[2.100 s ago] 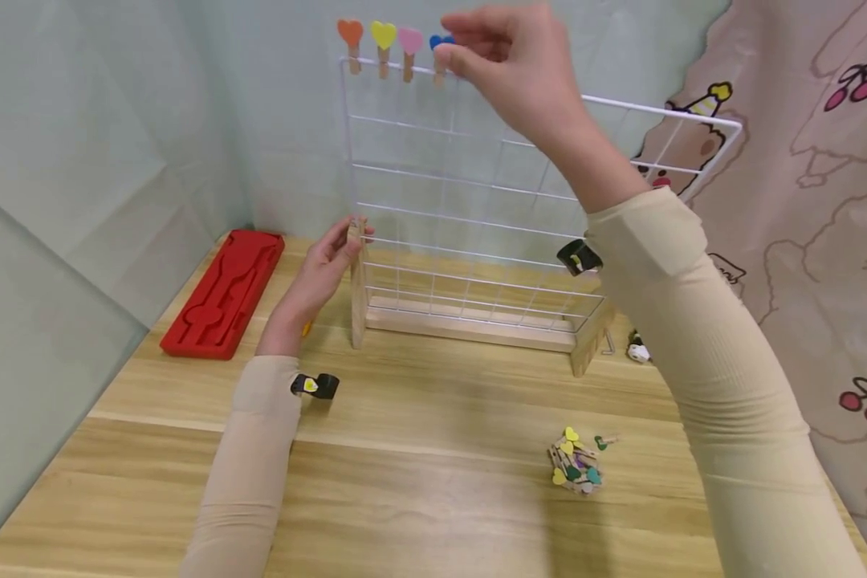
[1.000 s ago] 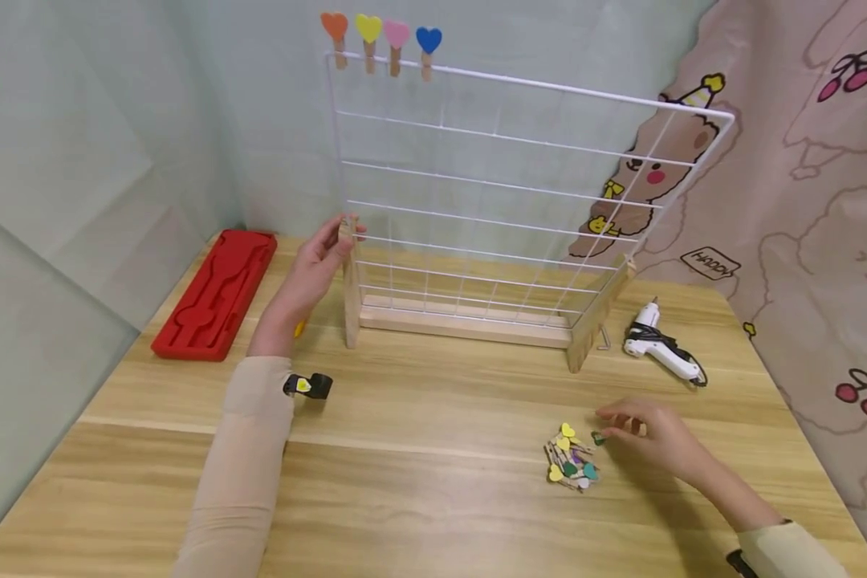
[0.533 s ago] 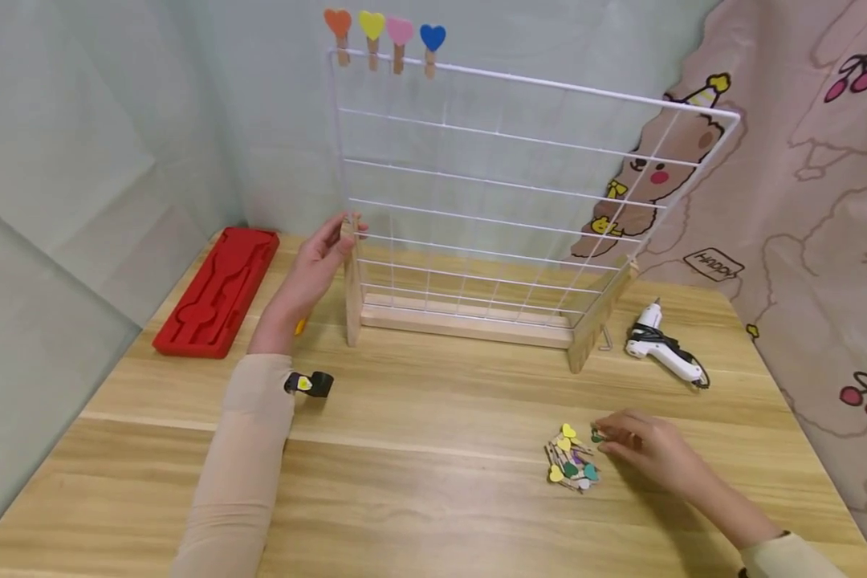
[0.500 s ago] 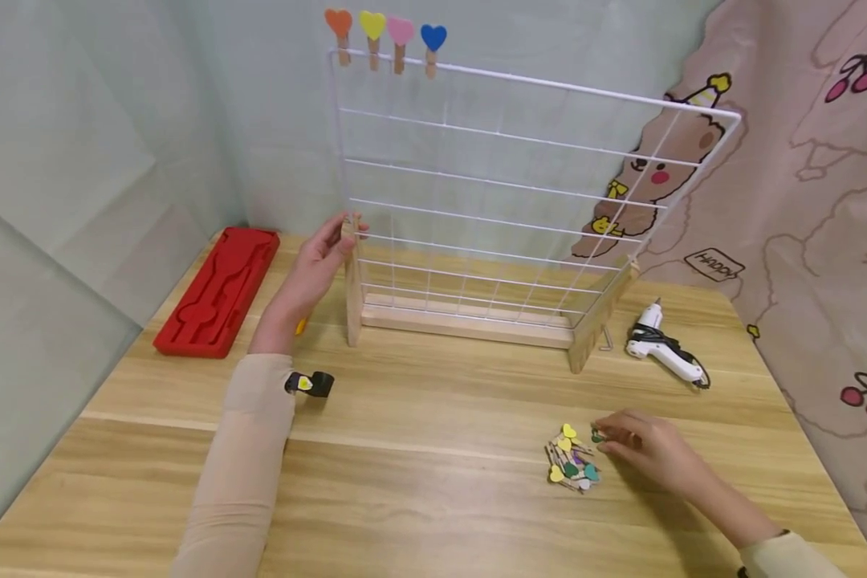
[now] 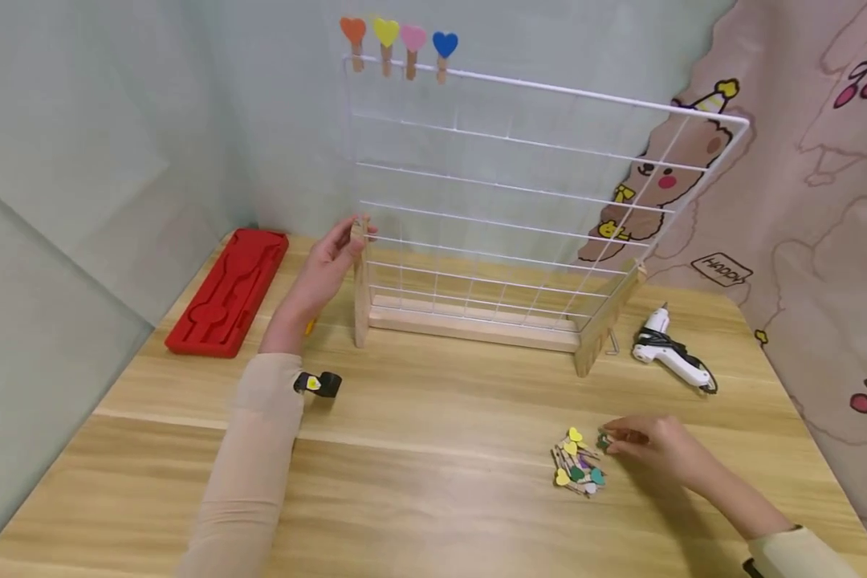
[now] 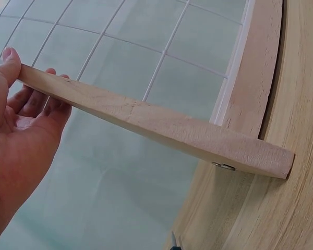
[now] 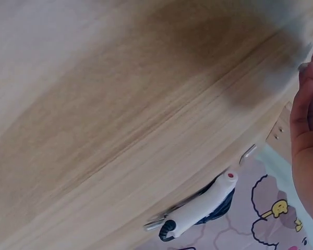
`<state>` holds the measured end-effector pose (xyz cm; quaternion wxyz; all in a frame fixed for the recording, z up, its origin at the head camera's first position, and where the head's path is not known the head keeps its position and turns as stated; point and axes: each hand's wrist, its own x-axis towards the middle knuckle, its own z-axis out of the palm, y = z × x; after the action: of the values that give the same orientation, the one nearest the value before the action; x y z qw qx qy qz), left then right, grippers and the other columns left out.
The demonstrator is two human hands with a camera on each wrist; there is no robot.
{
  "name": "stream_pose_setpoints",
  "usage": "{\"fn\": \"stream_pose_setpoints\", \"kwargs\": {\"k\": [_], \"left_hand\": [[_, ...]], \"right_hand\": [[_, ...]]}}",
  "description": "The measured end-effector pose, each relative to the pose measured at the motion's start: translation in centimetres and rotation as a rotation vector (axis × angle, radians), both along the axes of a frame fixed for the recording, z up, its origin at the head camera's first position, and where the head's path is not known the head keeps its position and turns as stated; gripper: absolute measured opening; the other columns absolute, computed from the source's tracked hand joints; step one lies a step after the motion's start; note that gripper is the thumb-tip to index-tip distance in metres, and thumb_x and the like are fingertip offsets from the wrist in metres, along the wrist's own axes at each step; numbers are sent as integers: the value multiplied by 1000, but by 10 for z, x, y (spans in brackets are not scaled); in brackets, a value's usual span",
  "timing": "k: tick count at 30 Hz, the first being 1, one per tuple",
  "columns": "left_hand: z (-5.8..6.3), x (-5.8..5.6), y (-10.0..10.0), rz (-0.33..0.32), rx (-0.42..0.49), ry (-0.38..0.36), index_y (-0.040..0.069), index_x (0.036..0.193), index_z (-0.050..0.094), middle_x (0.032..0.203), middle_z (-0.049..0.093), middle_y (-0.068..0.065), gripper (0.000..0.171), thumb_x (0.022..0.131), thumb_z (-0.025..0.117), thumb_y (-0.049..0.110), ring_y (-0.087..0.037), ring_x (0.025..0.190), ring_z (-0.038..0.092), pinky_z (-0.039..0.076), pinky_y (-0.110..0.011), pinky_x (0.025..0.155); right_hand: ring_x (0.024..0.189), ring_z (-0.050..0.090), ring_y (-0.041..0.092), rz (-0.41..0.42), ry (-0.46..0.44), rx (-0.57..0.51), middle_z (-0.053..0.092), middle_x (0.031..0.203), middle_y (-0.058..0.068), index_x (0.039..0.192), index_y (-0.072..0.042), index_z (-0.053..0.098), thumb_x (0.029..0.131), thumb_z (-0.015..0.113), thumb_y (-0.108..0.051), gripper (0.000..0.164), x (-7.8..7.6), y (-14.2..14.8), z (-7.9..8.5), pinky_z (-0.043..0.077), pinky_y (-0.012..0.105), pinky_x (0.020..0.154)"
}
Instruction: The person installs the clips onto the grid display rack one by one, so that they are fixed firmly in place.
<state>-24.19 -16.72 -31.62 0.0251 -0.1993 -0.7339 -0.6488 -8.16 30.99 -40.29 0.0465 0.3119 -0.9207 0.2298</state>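
— Right hand (image 5: 668,453) has dropped from the blue heart-topped wooden clothespin (image 5: 445,46) atop the white wire grid (image 5: 494,184) to the wooden tabletop (image 5: 433,506).
— Grip?
— Narrow: thumb and fingers pinch a dark green heart-topped clothespin (image 5: 604,440), just beside the mixed-colour clothespin pile (image 5: 576,466).
— Around it?
— White glue gun (image 5: 672,359) with black cord beyond, red moulded plastic tray (image 5: 229,293) far left.
— Left hand (image 5: 327,263)?
— Reaching forward, fingers curled around the pale wooden upright (image 5: 361,293).
— Writing?
— “HAPPY” on the pink cartoon curtain (image 5: 812,257).

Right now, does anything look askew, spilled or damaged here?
Nothing stands out: the wire grid stands in its wooden stand, and the loose clips lie heaped beside the right hand.
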Motion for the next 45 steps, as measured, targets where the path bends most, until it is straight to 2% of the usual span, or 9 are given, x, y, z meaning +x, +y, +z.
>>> {"fn": "stream_pose_setpoints", "kwargs": {"k": [10, 15, 20, 25, 31, 33, 35, 40, 45], "left_hand": [[2, 4, 5, -1, 15, 14, 7, 133, 31, 127, 42, -17, 45, 92, 42, 22, -22, 119, 38, 26, -38, 101], [4, 6, 6, -4, 29, 18, 7, 134, 30, 128, 42, -15, 46, 92, 41, 21, -21, 119, 38, 26, -37, 101], [2, 5, 8, -6, 57, 22, 5, 134, 28, 128, 42, -15, 46, 92, 40, 20, -22, 119, 38, 26, -36, 101], [-6, -2, 6, -2, 84, 24, 6, 134, 29, 127, 43, -14, 46, 92, 41, 20, -21, 118, 38, 26, -35, 100], [-11, -5, 4, 7, 70, 28, 8, 134, 32, 127, 43, -16, 46, 91, 41, 22, -18, 116, 40, 29, -33, 99], [-8, -3, 5, 5, 66, 24, 7, 134, 31, 127, 42, -17, 46, 91, 41, 21, -19, 116, 40, 29, -33, 99], [-5, 1, 6, 6, 67, 16, 7, 134, 30, 127, 41, -17, 46, 92, 41, 21, -20, 117, 39, 27, -34, 100], [-2, 3, 6, 8, 74, 4, 9, 134, 30, 127, 43, -12, 47, 91, 42, 24, -20, 119, 37, 25, -37, 101], [-8, -6, 3, 7, 69, 19, 11, 134, 31, 127, 44, -10, 47, 91, 42, 25, -17, 118, 39, 26, -36, 101]], "right_hand": [[52, 49, -7, -85, 56, -81, 60, 62, -10, 87, -3, 66, 65, 68, 1, 23, -2, -9, 9, 39, 9, 44], [52, 50, -5, -97, 141, -149, 60, 63, -10, 86, -7, 65, 65, 68, 2, 23, -15, -19, 27, 38, 11, 43], [58, 48, -2, -42, 210, -196, 61, 70, -8, 92, -10, 65, 69, 68, 2, 26, -29, -33, 54, 37, 13, 48], [60, 47, 1, 53, 254, -299, 60, 70, -3, 95, -6, 65, 72, 64, 6, 26, -35, -66, 95, 31, 12, 46], [69, 57, 10, 306, 284, -458, 64, 81, 15, 89, 7, 63, 71, 62, 12, 18, -53, -105, 155, 43, 14, 61], [72, 59, 12, 344, 277, -544, 64, 83, 17, 87, 10, 63, 72, 62, 10, 15, -63, -113, 169, 46, 17, 65], [70, 59, 13, 334, 255, -623, 65, 81, 14, 89, 10, 63, 73, 62, 9, 16, -74, -122, 184, 46, 17, 61], [64, 58, 14, 184, 169, -735, 65, 76, 6, 93, 8, 62, 76, 59, 7, 17, -90, -155, 235, 42, 18, 52], [67, 59, 17, 140, 138, -889, 65, 78, 9, 101, 4, 60, 77, 61, 1, 24, -107, -187, 281, 48, 21, 68]]}}
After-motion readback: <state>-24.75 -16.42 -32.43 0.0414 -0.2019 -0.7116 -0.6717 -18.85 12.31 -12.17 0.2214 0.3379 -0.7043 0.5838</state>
